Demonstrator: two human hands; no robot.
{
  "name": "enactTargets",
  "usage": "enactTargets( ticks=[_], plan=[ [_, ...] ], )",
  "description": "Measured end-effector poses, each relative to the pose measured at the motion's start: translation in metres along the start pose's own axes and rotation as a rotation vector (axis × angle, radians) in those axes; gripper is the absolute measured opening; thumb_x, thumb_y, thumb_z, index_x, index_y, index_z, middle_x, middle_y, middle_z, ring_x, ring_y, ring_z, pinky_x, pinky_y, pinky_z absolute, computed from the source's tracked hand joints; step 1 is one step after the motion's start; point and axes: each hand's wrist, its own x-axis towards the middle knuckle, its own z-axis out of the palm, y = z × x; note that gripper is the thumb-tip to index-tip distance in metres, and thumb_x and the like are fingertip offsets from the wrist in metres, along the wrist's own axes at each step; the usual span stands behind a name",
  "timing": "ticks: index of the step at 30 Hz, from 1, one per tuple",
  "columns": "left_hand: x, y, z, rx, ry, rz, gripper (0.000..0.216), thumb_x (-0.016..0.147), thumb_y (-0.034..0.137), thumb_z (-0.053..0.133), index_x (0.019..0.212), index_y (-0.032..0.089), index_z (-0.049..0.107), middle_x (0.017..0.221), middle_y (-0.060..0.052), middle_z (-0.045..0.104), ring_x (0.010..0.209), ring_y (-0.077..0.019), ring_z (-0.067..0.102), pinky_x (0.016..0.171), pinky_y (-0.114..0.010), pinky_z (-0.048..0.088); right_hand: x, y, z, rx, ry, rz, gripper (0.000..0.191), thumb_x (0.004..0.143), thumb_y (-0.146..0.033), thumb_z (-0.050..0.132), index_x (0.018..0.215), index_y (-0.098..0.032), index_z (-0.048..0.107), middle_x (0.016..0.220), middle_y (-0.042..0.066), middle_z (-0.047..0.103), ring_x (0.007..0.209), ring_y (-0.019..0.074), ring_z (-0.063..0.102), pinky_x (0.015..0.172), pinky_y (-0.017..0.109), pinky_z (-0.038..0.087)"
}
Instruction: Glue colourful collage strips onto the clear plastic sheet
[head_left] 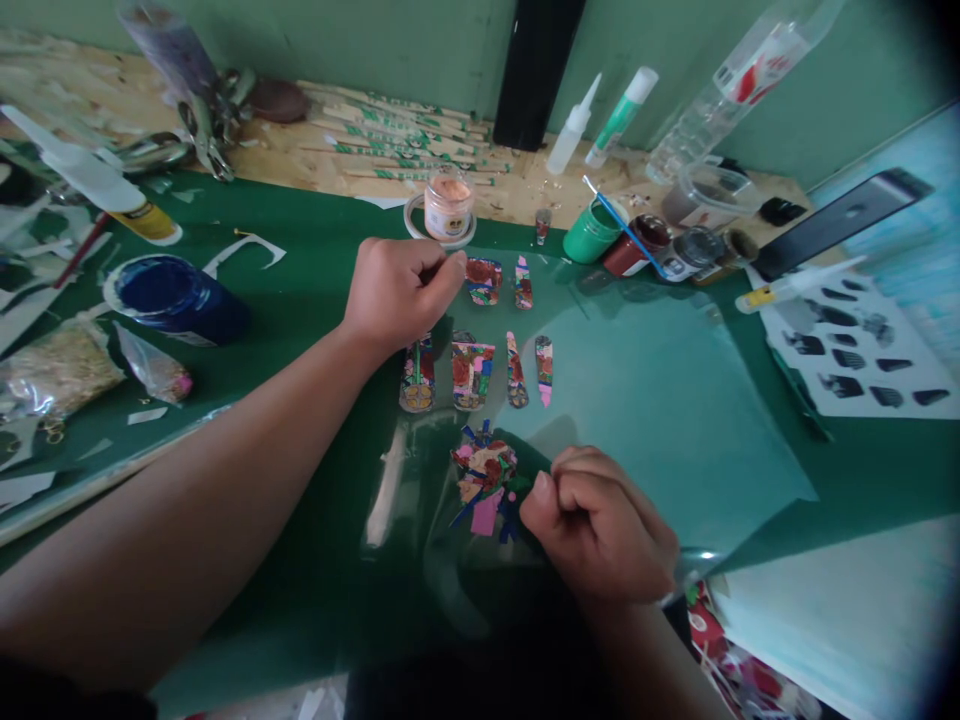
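Note:
My left hand [401, 295] is curled closed over the upper end of the rows of painted collage pieces. Whatever its fingers hold, if anything, is hidden. Beside its thumb lies a cup-shaped patterned piece [484, 280], with a narrow patterned piece [523, 284] to the right. Below are a long piece [417, 375], a wider piece [472, 372] and two slim strips, one of them a tapered strip [517, 370]. My right hand [600, 520], also closed, rests just right of a pile of coloured scraps [487, 475]; I cannot make out anything in its fingers.
A clear plastic sheet [660, 400] covers the green table. Behind stand a peach paint jar [448, 205], a green paint jar [592, 235] with a brush across, and glue bottles. At left are a blue paint jar [176, 295] and pliers; at right, a propped phone [847, 220].

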Motion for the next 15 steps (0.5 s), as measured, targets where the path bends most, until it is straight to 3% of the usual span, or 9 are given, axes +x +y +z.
enactTargets(
  ticks=[9, 12, 15],
  plan=[
    [0.0, 0.0, 0.0, 0.003, -0.001, -0.002, 0.042, 0.09, 0.033, 0.054, 0.049, 0.022, 0.047, 0.045, 0.002, 0.044, 0.048, -0.0109, 0.037, 0.05, -0.033, 0.028, 0.001, 0.003, 0.002, 0.021, -0.004, 0.041, 0.028, 0.083, -0.005, 0.069, 0.073, -0.022, 0.051, 0.062, -0.003, 0.055, 0.057, 0.0118, 0.057, 0.057, 0.026, 0.053],
    [0.0, 0.0, 0.001, 0.006, -0.005, 0.001, 0.042, 0.09, 0.033, 0.053, 0.05, 0.022, 0.048, 0.045, 0.002, 0.044, 0.049, -0.0111, 0.038, 0.05, -0.033, 0.029, 0.001, 0.007, 0.0, -0.007, 0.0, 0.122, 0.019, 0.083, -0.009, 0.073, 0.08, -0.022, 0.06, 0.071, -0.001, 0.066, 0.066, 0.0146, 0.065, 0.062, 0.028, 0.055],
    [0.0, 0.0, 0.0, 0.006, -0.009, -0.001, 0.042, 0.091, 0.034, 0.053, 0.05, 0.022, 0.049, 0.045, 0.002, 0.044, 0.049, -0.0113, 0.038, 0.05, -0.033, 0.029, 0.0, 0.015, 0.0, 0.095, 0.026, 0.266, 0.011, 0.086, -0.013, 0.069, 0.083, -0.022, 0.064, 0.076, 0.001, 0.067, 0.072, 0.0164, 0.066, 0.064, 0.031, 0.055]
  ],
)
